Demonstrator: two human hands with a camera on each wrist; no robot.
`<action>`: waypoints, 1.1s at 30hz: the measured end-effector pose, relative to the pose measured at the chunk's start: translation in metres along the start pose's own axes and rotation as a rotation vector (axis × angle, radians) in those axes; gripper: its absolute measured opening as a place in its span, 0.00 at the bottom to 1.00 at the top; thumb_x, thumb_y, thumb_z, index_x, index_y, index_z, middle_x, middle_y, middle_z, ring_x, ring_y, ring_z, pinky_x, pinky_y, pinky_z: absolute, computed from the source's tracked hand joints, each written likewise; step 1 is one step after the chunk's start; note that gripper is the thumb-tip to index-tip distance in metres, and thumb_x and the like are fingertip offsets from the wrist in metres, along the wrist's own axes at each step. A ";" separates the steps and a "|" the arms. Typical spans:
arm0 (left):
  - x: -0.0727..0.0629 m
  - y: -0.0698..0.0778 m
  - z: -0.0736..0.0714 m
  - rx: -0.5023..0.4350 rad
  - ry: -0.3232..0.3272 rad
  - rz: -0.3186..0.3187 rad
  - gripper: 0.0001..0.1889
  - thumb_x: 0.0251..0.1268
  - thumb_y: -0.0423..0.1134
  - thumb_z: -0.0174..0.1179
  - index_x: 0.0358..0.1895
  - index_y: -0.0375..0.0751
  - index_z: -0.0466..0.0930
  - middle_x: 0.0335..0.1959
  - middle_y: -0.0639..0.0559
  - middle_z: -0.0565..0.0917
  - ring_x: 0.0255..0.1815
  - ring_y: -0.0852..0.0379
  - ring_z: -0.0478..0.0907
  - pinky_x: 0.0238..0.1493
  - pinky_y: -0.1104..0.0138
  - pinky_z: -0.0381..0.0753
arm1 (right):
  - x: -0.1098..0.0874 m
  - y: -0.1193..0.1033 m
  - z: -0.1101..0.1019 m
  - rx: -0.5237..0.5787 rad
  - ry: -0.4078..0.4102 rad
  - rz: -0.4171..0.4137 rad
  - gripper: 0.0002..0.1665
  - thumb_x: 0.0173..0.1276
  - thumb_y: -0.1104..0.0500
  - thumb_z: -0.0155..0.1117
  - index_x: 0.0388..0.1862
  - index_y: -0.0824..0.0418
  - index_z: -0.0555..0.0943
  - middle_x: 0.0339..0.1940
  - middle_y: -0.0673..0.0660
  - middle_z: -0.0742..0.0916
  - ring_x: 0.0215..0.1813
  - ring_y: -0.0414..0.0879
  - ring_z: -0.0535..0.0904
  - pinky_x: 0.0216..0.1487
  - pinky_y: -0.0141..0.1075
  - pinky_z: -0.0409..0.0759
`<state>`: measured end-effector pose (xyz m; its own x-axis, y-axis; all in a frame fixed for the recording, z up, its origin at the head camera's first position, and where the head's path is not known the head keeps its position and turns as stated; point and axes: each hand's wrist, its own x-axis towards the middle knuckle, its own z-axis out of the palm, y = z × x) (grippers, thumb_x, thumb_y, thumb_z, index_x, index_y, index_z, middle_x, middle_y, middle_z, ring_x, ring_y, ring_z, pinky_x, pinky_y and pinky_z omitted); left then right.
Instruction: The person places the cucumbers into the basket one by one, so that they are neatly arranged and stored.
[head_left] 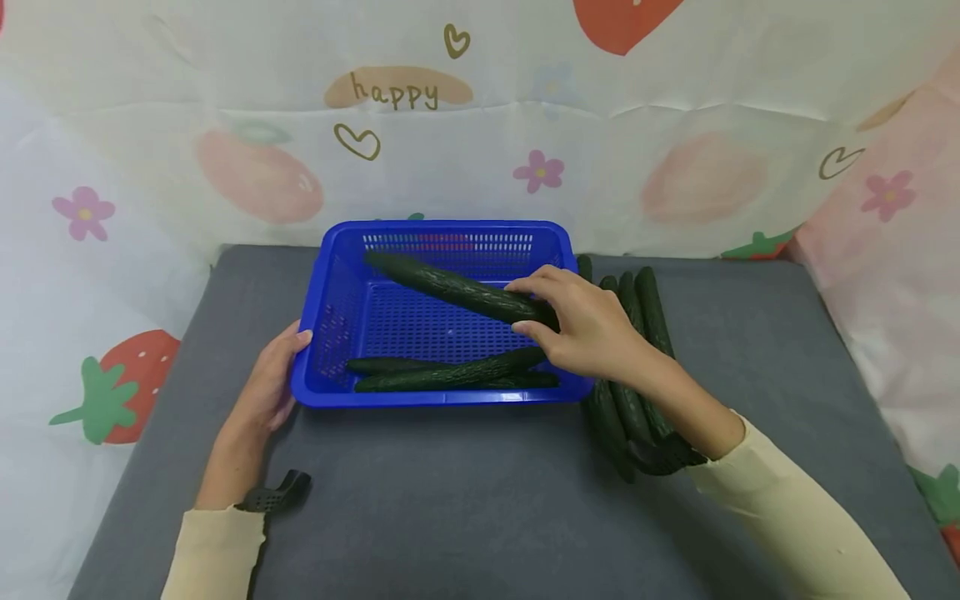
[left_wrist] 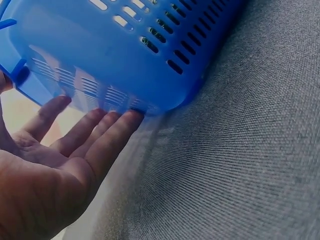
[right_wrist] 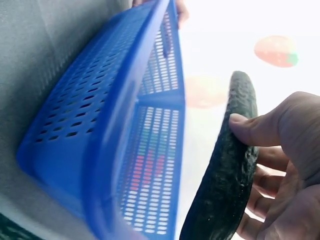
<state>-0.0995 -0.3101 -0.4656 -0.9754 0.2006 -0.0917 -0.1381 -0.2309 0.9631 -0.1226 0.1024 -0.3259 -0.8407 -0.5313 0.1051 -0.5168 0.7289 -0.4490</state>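
Observation:
My right hand [head_left: 588, 325] grips a dark green cucumber [head_left: 457, 287] near one end, thumb on one side and fingers on the other. The cucumber is held slantwise over the blue plastic basket [head_left: 435, 398]; the right wrist view shows this cucumber [right_wrist: 222, 175] above the rim. At the basket's left end, my left hand [head_left: 270, 375] holds on, thumb over the rim. In the left wrist view its fingertips [left_wrist: 127, 117] touch the outer wall. Inside, along the near wall, lie other cucumbers [head_left: 450, 375], some overlapping.
Several more cucumbers [head_left: 633, 408] lie side by side right of the basket, partly hidden under the right forearm. A grey cloth [head_left: 450, 500] covers the table. Behind it hangs a printed curtain [head_left: 480, 142] with fruit, flowers and hearts.

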 end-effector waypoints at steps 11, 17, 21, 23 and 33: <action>0.000 0.004 -0.003 0.007 -0.014 -0.029 0.20 0.87 0.43 0.44 0.74 0.42 0.62 0.53 0.57 0.88 0.52 0.62 0.88 0.49 0.68 0.90 | 0.011 -0.011 -0.003 0.071 -0.078 0.001 0.35 0.74 0.47 0.72 0.77 0.52 0.74 0.68 0.57 0.82 0.62 0.52 0.82 0.59 0.53 0.82; 0.002 0.004 -0.003 -0.008 -0.029 -0.018 0.21 0.87 0.42 0.43 0.75 0.40 0.61 0.53 0.56 0.88 0.52 0.62 0.88 0.50 0.68 0.89 | 0.010 -0.009 -0.006 0.129 -0.036 0.045 0.35 0.76 0.45 0.69 0.77 0.53 0.73 0.72 0.59 0.79 0.69 0.54 0.79 0.67 0.57 0.78; 0.001 0.003 -0.003 0.008 -0.016 -0.027 0.24 0.87 0.43 0.44 0.77 0.38 0.58 0.54 0.57 0.88 0.52 0.62 0.88 0.50 0.68 0.90 | 0.007 -0.005 -0.005 0.140 -0.037 0.048 0.31 0.77 0.47 0.68 0.74 0.54 0.76 0.71 0.59 0.80 0.69 0.55 0.79 0.64 0.55 0.81; 0.001 0.003 -0.003 0.011 -0.011 -0.032 0.24 0.87 0.44 0.44 0.77 0.38 0.58 0.54 0.58 0.88 0.52 0.62 0.88 0.50 0.67 0.90 | 0.006 -0.003 -0.005 0.138 -0.040 0.057 0.30 0.77 0.47 0.68 0.73 0.54 0.77 0.69 0.59 0.80 0.69 0.55 0.79 0.65 0.55 0.81; 0.000 0.001 -0.002 0.001 -0.018 -0.028 0.22 0.87 0.44 0.43 0.76 0.41 0.60 0.54 0.57 0.88 0.52 0.62 0.88 0.50 0.67 0.90 | -0.001 0.007 -0.002 0.146 -0.042 0.078 0.28 0.78 0.49 0.67 0.72 0.56 0.78 0.70 0.61 0.80 0.70 0.57 0.80 0.66 0.58 0.81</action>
<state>-0.0997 -0.3127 -0.4650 -0.9679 0.2242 -0.1140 -0.1651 -0.2242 0.9605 -0.1257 0.1094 -0.3274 -0.8681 -0.4956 0.0294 -0.4191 0.6998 -0.5785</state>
